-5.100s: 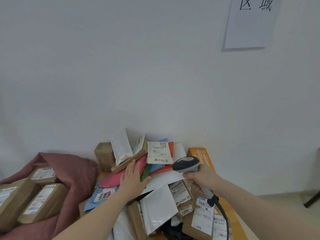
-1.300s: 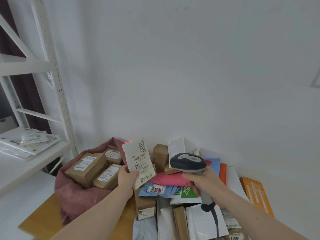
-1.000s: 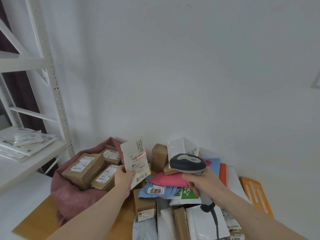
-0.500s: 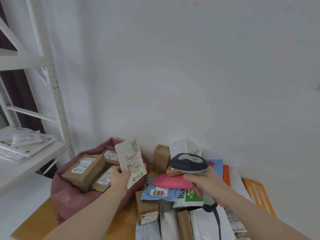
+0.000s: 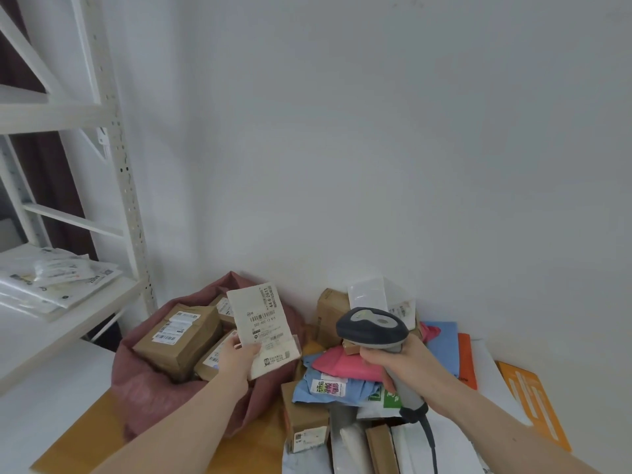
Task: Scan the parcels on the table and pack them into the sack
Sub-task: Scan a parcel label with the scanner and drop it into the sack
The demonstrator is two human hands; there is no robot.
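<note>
Left hand (image 5: 237, 359) pinches white labelled parcel (image 5: 263, 328) by lower edge, label upright, lower centre of frame, above mouth of dark red sack (image 5: 150, 388). Sack holds brown boxes (image 5: 178, 336). Right hand (image 5: 407, 366) grips grey scanner (image 5: 372, 328) by handle, lower right, over heap of parcels (image 5: 342, 381) on wooden table (image 5: 253, 449). White shelving (image 5: 113, 138) at left edge.

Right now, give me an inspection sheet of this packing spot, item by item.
Surface: wooden table, bare at near left.
Job's things: white parcel held label-up over the maroon sack; brown boxes inside.
Clutter: unsorted parcel pile on the right.
Hands: left hand grips the parcel; right hand grips the scanner.
Cables: scanner cord hangs toward the person.
Surroundings: white shelving at left, white wall behind.
</note>
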